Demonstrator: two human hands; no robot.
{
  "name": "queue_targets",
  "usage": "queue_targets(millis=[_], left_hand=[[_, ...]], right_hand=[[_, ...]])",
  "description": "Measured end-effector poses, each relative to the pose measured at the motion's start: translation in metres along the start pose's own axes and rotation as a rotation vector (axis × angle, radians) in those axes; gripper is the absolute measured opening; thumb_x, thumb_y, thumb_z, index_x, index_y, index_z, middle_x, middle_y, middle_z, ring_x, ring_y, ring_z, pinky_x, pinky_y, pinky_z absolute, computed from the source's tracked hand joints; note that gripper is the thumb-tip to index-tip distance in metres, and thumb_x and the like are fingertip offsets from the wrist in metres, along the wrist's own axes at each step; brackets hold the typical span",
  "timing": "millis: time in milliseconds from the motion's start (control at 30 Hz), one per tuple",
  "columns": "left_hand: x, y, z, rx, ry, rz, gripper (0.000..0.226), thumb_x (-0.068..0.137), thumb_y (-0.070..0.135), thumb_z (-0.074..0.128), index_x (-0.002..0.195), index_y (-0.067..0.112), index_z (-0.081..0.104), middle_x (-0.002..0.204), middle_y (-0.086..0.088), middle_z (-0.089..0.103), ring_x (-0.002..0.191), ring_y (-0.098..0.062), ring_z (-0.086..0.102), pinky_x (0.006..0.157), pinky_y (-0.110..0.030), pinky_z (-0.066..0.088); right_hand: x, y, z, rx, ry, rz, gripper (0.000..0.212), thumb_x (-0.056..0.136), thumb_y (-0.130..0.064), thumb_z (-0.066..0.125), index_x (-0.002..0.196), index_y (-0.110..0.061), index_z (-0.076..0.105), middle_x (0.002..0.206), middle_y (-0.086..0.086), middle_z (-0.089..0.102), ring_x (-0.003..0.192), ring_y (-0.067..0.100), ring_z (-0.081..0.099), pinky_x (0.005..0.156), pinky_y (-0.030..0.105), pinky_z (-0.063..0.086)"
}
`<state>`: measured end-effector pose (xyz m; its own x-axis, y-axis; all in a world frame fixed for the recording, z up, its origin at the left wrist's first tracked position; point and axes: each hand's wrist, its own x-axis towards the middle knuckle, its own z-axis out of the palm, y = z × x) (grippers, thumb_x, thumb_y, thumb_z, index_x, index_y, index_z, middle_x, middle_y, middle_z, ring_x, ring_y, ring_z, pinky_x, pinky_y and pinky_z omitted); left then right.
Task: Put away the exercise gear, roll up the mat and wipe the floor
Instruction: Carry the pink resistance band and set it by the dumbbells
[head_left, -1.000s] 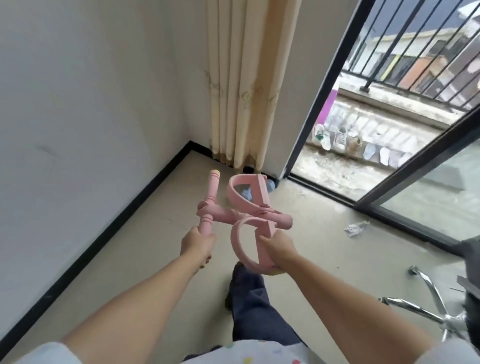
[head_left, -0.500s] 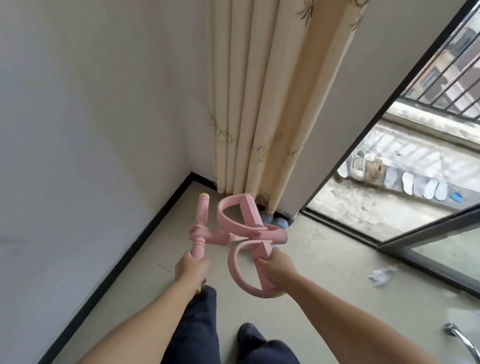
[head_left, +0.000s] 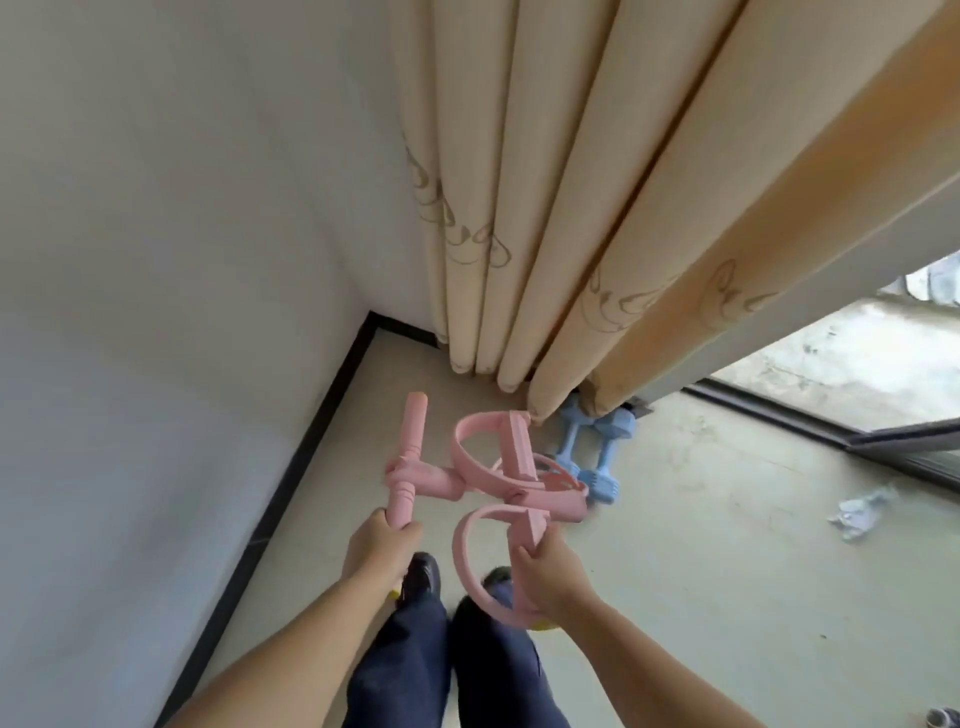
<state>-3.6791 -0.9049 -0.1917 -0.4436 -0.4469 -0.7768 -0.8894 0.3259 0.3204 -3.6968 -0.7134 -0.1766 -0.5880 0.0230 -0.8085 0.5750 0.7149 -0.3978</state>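
The left hand (head_left: 382, 545) is closed around the near end of the pink pedal puller's (head_left: 485, 480) handle bar; the right hand (head_left: 550, 574) grips its near foot loop. The puller hangs above the floor (head_left: 701, 571) in the room's far-left corner, close to the white wall (head_left: 156, 312) and curtain (head_left: 571, 208). Two blue dumbbells (head_left: 592, 452) lie just beyond, at the curtain's hem. Open floor spreads right.

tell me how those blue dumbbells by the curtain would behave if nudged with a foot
The blue dumbbells lie on their sides on the floor, so they probably won't tip. Their ends look faceted rather than round, so they would likely slide or rock more than roll. They look small and coated, so probably light, though weight can't be confirmed.
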Motion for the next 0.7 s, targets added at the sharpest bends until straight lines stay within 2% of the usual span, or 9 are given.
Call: queue_targets(millis=[67, 133, 233, 333, 400, 467, 533, 633, 700], left_hand=[[0.066, 0.001, 0.031, 0.007, 0.004, 0.012, 0.012, 0.083, 0.029, 0.053, 0.086, 0.018, 0.054, 0.076, -0.007, 0.063, 0.068, -0.025, 0.064, 0.054, -0.028, 0.049], [0.134, 0.003, 0.068, -0.005, -0.001, 0.020, 0.016, 0.082, 0.029, 0.053, 0.091, 0.016, 0.056, 0.080, -0.009, 0.063, 0.069, -0.027, 0.064, 0.044, -0.024, 0.045], [0.236, 0.005, 0.128, -0.011, -0.003, 0.059, 0.023, 0.083, 0.030, 0.053, 0.095, 0.012, 0.059, 0.083, -0.012, 0.066, 0.067, -0.029, 0.065, 0.038, -0.020, 0.037], [0.317, 0.010, 0.180, 0.049, -0.011, 0.151, 0.024, 0.086, 0.033, 0.052, 0.092, 0.012, 0.062, 0.084, -0.013, 0.068, 0.074, -0.031, 0.065, 0.051, -0.024, 0.040], [0.369, 0.013, 0.213, 0.109, -0.038, 0.234, 0.024, 0.086, 0.035, 0.051, 0.088, 0.014, 0.062, 0.083, -0.014, 0.071, 0.077, -0.030, 0.068, 0.060, -0.028, 0.047], [0.415, 0.015, 0.245, 0.196, -0.107, 0.319, 0.025, 0.086, 0.037, 0.048, 0.087, 0.015, 0.060, 0.077, -0.011, 0.070, 0.073, -0.028, 0.069, 0.067, -0.031, 0.053], [0.456, 0.012, 0.269, 0.353, -0.190, 0.376, 0.030, 0.087, 0.044, 0.043, 0.089, 0.017, 0.057, 0.080, -0.008, 0.070, 0.074, -0.026, 0.067, 0.071, -0.030, 0.052], [0.496, -0.002, 0.280, 0.579, -0.280, 0.402, 0.045, 0.090, 0.049, 0.040, 0.111, 0.012, 0.055, 0.114, -0.014, 0.063, 0.101, -0.028, 0.061, 0.087, -0.032, 0.047], [0.499, -0.009, 0.278, 0.643, -0.295, 0.413, 0.052, 0.097, 0.042, 0.038, 0.130, 0.003, 0.045, 0.139, -0.019, 0.046, 0.126, -0.029, 0.047, 0.103, -0.031, 0.036]], right_hand=[[0.072, 0.008, 0.019, -0.037, 0.020, 0.007, 0.023, 0.093, -0.017, 0.044, 0.113, -0.007, 0.040, 0.102, 0.013, 0.059, 0.089, 0.030, 0.056, 0.065, 0.026, 0.033], [0.147, 0.018, 0.033, -0.115, 0.053, 0.013, 0.017, 0.094, -0.019, 0.044, 0.104, -0.009, 0.035, 0.109, 0.018, 0.061, 0.097, 0.034, 0.059, 0.068, 0.028, 0.036], [0.253, 0.038, 0.050, -0.207, 0.133, -0.003, 0.028, 0.096, -0.025, 0.041, 0.115, -0.005, 0.040, 0.112, 0.017, 0.060, 0.101, 0.034, 0.060, 0.077, 0.032, 0.044], [0.339, 0.061, 0.067, -0.255, 0.226, -0.031, 0.021, 0.097, -0.023, 0.040, 0.106, -0.005, 0.035, 0.113, 0.020, 0.061, 0.103, 0.037, 0.061, 0.071, 0.034, 0.042], [0.394, 0.076, 0.083, -0.200, 0.290, -0.032, 0.021, 0.096, -0.024, 0.042, 0.103, -0.006, 0.034, 0.113, 0.021, 0.060, 0.101, 0.037, 0.061, 0.072, 0.035, 0.045], [0.442, 0.089, 0.105, -0.133, 0.334, -0.022, 0.028, 0.095, -0.026, 0.043, 0.111, -0.004, 0.035, 0.117, 0.021, 0.057, 0.102, 0.038, 0.060, 0.076, 0.038, 0.047], [0.477, 0.102, 0.126, -0.110, 0.336, -0.020, 0.037, 0.095, -0.027, 0.045, 0.120, -0.002, 0.033, 0.120, 0.020, 0.053, 0.104, 0.039, 0.059, 0.078, 0.040, 0.048], [0.506, 0.113, 0.148, -0.078, 0.272, 0.002, 0.044, 0.094, -0.028, 0.048, 0.126, -0.001, 0.033, 0.125, 0.020, 0.052, 0.109, 0.039, 0.056, 0.084, 0.041, 0.048], [0.509, 0.111, 0.146, -0.036, 0.200, 0.034, 0.047, 0.093, -0.028, 0.051, 0.127, 0.000, 0.034, 0.128, 0.022, 0.052, 0.114, 0.039, 0.054, 0.092, 0.040, 0.046]])
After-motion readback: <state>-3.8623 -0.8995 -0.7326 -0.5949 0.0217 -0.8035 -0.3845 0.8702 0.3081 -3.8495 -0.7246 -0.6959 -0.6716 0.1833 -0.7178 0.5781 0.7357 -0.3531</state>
